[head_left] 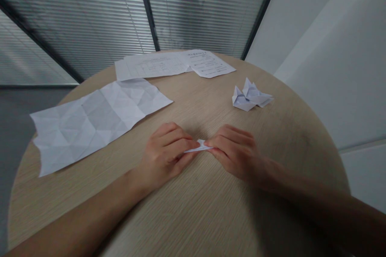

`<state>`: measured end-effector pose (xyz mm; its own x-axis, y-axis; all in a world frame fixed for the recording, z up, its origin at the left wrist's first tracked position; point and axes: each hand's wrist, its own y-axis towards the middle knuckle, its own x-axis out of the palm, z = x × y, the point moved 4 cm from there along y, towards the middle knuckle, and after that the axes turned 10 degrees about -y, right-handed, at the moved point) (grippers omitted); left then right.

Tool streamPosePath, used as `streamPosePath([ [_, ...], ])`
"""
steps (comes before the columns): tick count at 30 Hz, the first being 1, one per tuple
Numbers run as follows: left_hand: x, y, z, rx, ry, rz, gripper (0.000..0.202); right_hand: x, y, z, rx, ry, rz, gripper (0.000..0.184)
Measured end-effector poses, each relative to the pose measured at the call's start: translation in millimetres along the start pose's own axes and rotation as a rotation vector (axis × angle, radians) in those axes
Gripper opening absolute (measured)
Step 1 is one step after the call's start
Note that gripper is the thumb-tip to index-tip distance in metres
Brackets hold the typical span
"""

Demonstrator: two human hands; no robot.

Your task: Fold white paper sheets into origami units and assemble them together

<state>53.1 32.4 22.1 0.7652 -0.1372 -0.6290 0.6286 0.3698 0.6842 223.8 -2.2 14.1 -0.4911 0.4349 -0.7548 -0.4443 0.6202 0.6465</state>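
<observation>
Between my two hands is a small piece of folded white paper (201,144), pinched from both sides just over the middle of the table. My left hand (169,150) grips its left end with thumb and fingers. At the other end, my right hand (233,150) closes its thumb and fingertips on the paper. Most of the folded paper is hidden by my fingers, so its full shape does not show. Beyond my right hand stand folded paper boats (251,94), white with pointed peaks, close against each other.
A round wooden table (193,217) carries everything. Creased white sheets (99,118) lie spread at the left. Printed papers (157,64) rest along the far edge. Glass with blinds (196,12) stands behind the table, and a white wall (340,48) at the right.
</observation>
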Motion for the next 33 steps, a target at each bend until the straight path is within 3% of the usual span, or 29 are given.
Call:
streamPosePath([
  [4, -4.0, -0.6, 0.4, 0.011, -0.017, 0.028, 0.012, 1.7, -2.6, 6.4, 0.010, 0.105, 0.064, 0.012],
  [9, -5.2, 0.6, -0.4, -0.028, -0.070, 0.063, 0.011, 1.7, -0.8, 11.9, 0.061, 0.271, 0.015, 0.012],
  [14, -1.9, -0.1, -3.4, -0.094, -0.052, 0.033, 0.013, 5.7, 0.5, 21.3, 0.373, 0.408, -0.016, 0.002],
  [17, 0.1, -0.7, -4.1, -0.049, -0.002, -0.017, 0.020, 14.8, -1.2, 28.6, 0.556, 0.661, -0.017, 0.010],
  [21, 0.1, -1.6, -5.2, -0.009, 0.083, -0.006, 0.017, 24.0, -1.2, 31.5, 0.679, 0.879, -0.051, 0.019],
  [25, -2.0, -1.9, -4.6, -0.008, 0.111, 0.030, 0.011, 24.7, -1.5, 30.1, 0.691, 0.926, -0.038, 0.024],
  [28, -1.9, -0.7, -3.8, -0.040, 0.100, -0.005, 0.013, 23.1, -3.9, 31.3, 0.663, 0.904, -0.012, 0.020],
  [33, -1.4, 1.0, -6.0, -0.139, 0.086, -0.025, 0.019, 17.3, -3.9, 30.0, 0.483, 0.841, 0.023, 0.030],
])
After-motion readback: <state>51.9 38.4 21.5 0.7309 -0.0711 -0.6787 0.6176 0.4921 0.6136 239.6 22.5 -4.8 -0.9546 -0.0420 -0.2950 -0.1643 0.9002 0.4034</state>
